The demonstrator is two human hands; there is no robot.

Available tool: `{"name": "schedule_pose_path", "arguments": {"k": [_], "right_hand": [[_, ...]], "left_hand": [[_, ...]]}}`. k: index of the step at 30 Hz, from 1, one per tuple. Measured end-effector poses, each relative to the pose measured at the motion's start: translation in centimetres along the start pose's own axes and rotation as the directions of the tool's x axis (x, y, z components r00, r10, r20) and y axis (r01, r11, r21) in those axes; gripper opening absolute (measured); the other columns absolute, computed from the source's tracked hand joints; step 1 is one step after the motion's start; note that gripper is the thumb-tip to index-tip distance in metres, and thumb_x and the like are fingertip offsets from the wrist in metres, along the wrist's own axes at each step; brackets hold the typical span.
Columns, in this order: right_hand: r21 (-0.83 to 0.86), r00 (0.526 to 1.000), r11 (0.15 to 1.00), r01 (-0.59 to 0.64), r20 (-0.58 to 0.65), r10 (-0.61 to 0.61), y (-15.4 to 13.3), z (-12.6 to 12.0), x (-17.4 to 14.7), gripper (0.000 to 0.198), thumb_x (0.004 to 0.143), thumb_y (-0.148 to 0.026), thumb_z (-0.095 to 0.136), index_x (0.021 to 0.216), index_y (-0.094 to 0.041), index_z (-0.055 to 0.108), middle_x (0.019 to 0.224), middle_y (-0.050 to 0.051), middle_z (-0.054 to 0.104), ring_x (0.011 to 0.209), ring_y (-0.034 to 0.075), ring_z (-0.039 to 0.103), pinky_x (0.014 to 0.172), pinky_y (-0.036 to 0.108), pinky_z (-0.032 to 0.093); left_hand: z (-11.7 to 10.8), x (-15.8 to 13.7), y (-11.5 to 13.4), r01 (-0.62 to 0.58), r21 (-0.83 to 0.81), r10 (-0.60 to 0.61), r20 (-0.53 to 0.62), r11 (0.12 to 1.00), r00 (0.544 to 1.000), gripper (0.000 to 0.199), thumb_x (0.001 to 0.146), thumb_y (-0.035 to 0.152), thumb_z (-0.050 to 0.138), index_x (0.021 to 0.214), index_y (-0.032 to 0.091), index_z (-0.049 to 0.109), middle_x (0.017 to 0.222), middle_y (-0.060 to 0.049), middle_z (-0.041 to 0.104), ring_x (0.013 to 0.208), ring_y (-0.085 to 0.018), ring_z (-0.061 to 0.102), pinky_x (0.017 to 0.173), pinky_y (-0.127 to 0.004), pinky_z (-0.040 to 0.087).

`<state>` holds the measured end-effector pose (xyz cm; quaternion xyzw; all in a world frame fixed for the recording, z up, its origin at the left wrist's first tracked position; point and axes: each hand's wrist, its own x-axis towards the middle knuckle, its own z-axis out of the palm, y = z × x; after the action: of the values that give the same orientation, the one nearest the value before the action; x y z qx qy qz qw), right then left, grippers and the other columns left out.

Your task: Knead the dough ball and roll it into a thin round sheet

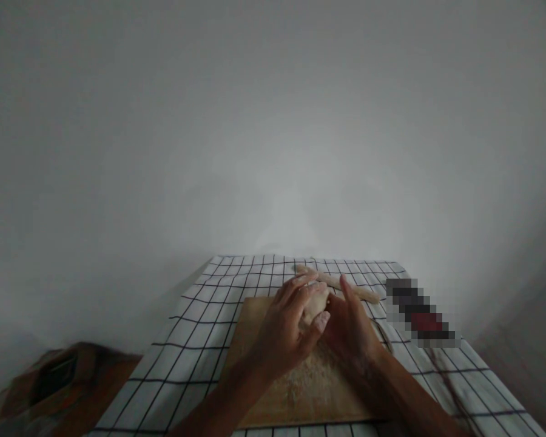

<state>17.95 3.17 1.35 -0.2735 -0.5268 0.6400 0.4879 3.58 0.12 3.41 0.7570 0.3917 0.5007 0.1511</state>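
Observation:
A pale ball of dough [316, 304] is held between my two hands above a wooden board [295, 400]. My left hand [298, 315] curls over the dough from the left, its fingers across the top and its thumb on the near side. From the right, my right hand [350, 321] cups the dough with its thumb pointing up; its other fingers are mostly hidden behind the dough and the left hand. Dry flour and bits of dough are scattered on the board beneath.
Behind the hands, a wooden rolling pin [366, 295] lies slantwise on the checked tablecloth [186, 328]. A pixelated dark and red object [423, 315] is at the right, with a cord [450, 388] nearby. A plain wall [273, 133] rises behind the table. Brownish furniture [73, 376] stands low at left.

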Motion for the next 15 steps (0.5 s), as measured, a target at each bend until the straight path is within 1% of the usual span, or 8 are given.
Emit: {"name": "schedule_pose_path", "arguments": {"k": [2, 5, 7, 9, 11, 12, 13, 15], "right_hand": [[0.02, 0.997, 0.999, -0.033, 0.075, 0.032, -0.5, 0.4, -0.4, 0.081, 0.097, -0.073, 0.012, 0.105, -0.02, 0.073, 0.079, 0.011, 0.072, 0.089, 0.025, 0.07, 0.078, 0.04, 0.055], [0.099, 0.983, 0.988, -0.119, 0.152, 0.103, -0.7, 0.3, -0.7, 0.078, 0.095, -0.075, 0.018, 0.102, -0.02, 0.074, 0.092, 0.014, 0.074, 0.093, 0.026, 0.071, 0.078, 0.042, 0.056], [0.131, 0.964, 0.972, -0.197, 0.208, 0.167, -0.7, 0.1, -0.6, 0.077, 0.094, -0.076, 0.023, 0.103, -0.02, 0.074, 0.098, 0.015, 0.075, 0.094, 0.026, 0.071, 0.078, 0.041, 0.057], [0.108, 0.947, 0.965, -0.24, 0.245, 0.208, -0.6, 0.0, -0.5, 0.071, 0.095, -0.074, 0.028, 0.106, -0.019, 0.073, 0.099, 0.014, 0.075, 0.092, 0.025, 0.072, 0.082, 0.04, 0.056], [0.044, 0.963, 0.979, -0.198, 0.195, 0.186, -0.4, -0.1, -0.3, 0.06, 0.095, -0.068, 0.04, 0.101, -0.019, 0.074, 0.095, 0.012, 0.075, 0.088, 0.023, 0.073, 0.086, 0.039, 0.055], [0.002, 0.978, 0.988, -0.153, 0.143, 0.151, -0.2, -0.2, -0.2, 0.054, 0.095, -0.065, 0.046, 0.098, -0.019, 0.074, 0.092, 0.011, 0.075, 0.085, 0.022, 0.073, 0.087, 0.039, 0.055], [-0.044, 0.989, 0.993, -0.106, 0.095, 0.109, -0.1, -0.2, -0.1, 0.049, 0.094, -0.062, 0.051, 0.095, -0.019, 0.073, 0.089, 0.009, 0.075, 0.083, 0.022, 0.072, 0.087, 0.038, 0.055], [-0.121, 0.998, 0.992, -0.035, 0.043, 0.04, 0.3, -0.4, 0.0, 0.043, 0.093, -0.059, 0.056, 0.092, -0.019, 0.072, 0.084, 0.007, 0.074, 0.079, 0.021, 0.071, 0.084, 0.038, 0.056]], "left_hand": [[-0.3, 0.1, -0.5, 0.019, 0.04, -0.021, 0.046, 0.999, 0.999, 0.039, 0.089, 0.032, 0.066, 0.128, 0.029, 0.065, 0.14, -0.007, 0.058, 0.134, -0.03, 0.046, 0.119, -0.047, 0.028], [-0.9, 0.3, -1.4, 0.102, 0.033, -0.103, 0.015, 0.994, 0.995, 0.032, 0.089, 0.034, 0.065, 0.121, 0.031, 0.07, 0.133, -0.005, 0.063, 0.126, -0.028, 0.054, 0.114, -0.044, 0.036], [-1.2, 0.4, -2.0, 0.187, -0.025, -0.188, -0.026, 0.982, 0.982, 0.028, 0.091, 0.036, 0.063, 0.116, 0.029, 0.072, 0.12, -0.006, 0.069, 0.113, -0.026, 0.062, 0.104, -0.039, 0.045], [-1.4, 0.6, -2.6, 0.309, -0.15, -0.324, -0.085, 0.939, 0.942, 0.029, 0.091, 0.041, 0.062, 0.113, 0.025, 0.072, 0.1, -0.006, 0.072, 0.095, -0.023, 0.067, 0.086, -0.034, 0.053], [-1.4, 0.9, -3.3, 0.425, -0.356, -0.489, -0.111, 0.832, 0.865, 0.036, 0.089, 0.047, 0.062, 0.113, 0.021, 0.069, 0.082, -0.004, 0.069, 0.074, -0.018, 0.065, 0.062, -0.026, 0.052], [-1.4, 1.2, -3.6, 0.465, -0.468, -0.566, -0.094, 0.751, 0.819, 0.039, 0.087, 0.05, 0.064, 0.112, 0.02, 0.068, 0.075, -0.002, 0.065, 0.063, -0.015, 0.061, 0.052, -0.023, 0.046], [-1.4, 1.4, -3.8, 0.493, -0.569, -0.631, -0.059, 0.658, 0.774, 0.039, 0.085, 0.051, 0.066, 0.108, 0.019, 0.067, 0.068, 0.001, 0.061, 0.053, -0.012, 0.056, 0.044, -0.02, 0.038], [-1.3, 1.9, -4.0, 0.516, -0.715, -0.715, 0.033, 0.472, 0.699, 0.036, 0.08, 0.051, 0.069, 0.092, 0.018, 0.064, 0.058, 0.006, 0.051, 0.041, -0.008, 0.044, 0.037, -0.018, 0.026]]}}
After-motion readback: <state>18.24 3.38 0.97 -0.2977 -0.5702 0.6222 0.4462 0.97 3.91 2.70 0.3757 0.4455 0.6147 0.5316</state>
